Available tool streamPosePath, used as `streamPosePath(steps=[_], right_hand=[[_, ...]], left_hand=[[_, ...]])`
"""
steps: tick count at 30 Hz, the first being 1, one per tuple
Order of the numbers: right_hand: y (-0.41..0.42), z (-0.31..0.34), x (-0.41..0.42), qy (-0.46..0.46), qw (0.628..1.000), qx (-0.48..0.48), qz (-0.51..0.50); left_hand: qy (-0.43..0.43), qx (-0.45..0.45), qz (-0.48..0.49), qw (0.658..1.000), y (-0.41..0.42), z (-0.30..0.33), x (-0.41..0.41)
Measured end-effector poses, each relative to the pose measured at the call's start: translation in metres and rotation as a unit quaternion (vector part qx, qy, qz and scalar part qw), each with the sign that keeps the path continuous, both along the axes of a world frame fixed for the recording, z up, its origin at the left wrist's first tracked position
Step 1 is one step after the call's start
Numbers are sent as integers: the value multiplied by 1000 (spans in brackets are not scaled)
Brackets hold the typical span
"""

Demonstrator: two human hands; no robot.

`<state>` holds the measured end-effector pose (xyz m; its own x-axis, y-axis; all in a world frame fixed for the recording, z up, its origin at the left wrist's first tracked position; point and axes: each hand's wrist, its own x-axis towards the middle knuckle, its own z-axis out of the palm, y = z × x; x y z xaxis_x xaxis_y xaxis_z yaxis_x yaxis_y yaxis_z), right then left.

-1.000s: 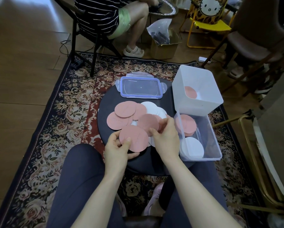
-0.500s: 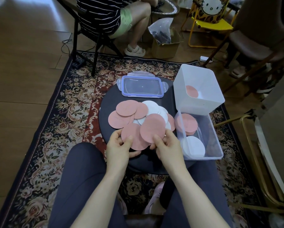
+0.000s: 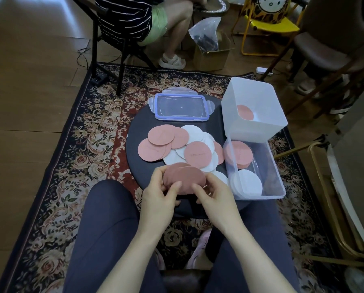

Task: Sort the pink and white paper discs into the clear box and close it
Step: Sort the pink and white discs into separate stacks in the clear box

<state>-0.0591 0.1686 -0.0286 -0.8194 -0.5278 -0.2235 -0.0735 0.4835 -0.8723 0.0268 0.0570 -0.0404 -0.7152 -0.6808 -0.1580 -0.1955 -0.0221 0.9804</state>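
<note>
Both hands hold two pink discs together. The left hand grips their left edge and the right hand pinches their right edge. Just past the fingers lie more pink and white discs in a heap. Right of the right hand sits the clear box, with a pink pile and a white pile inside. Its lid lies farther off, beyond the heap.

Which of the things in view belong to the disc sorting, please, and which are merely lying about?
Job: held pink discs, loose discs, clear box, lid, left hand, right hand.
Lying about: white tub, cardboard box, yellow chair.
</note>
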Motion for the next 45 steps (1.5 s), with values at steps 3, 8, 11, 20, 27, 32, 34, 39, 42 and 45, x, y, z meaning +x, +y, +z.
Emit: streamPosePath(steps=[3, 8, 11, 20, 27, 32, 34, 39, 42, 45], right_hand=[[6, 1, 2, 64, 998, 0, 9], [11, 1, 7, 100, 995, 9, 14], [12, 3, 11, 60, 998, -26, -13], [13, 8, 15, 66, 996, -57, -32], [13, 4, 17, 65, 993, -76, -68], [14, 5, 19, 5, 993, -84, -83], [15, 10, 20, -10, 991, -98, -91], [24, 29, 16, -117, 963, -190, -150], [36, 44, 6, -180, 939, -224, -187], [52, 58, -13, -132, 943, -215, -217]], left_hand=[[-73, -291, -15, 954, -3, -3, 5], [-76, -302, -43, 949, -7, -9, 11], [-45, -260, -67, 962, -7, -15, 15], [2, -249, -82, 965, -6, -11, 19], [-25, -274, -85, 958, -2, -12, 16], [-19, -239, -85, 967, -2, -5, 14], [-12, -161, -72, 984, 0, 4, 13], [27, 22, -38, 999, 11, 28, -1], [49, 61, -53, 996, 21, 38, -14], [58, 40, -107, 992, 35, 41, -27]])
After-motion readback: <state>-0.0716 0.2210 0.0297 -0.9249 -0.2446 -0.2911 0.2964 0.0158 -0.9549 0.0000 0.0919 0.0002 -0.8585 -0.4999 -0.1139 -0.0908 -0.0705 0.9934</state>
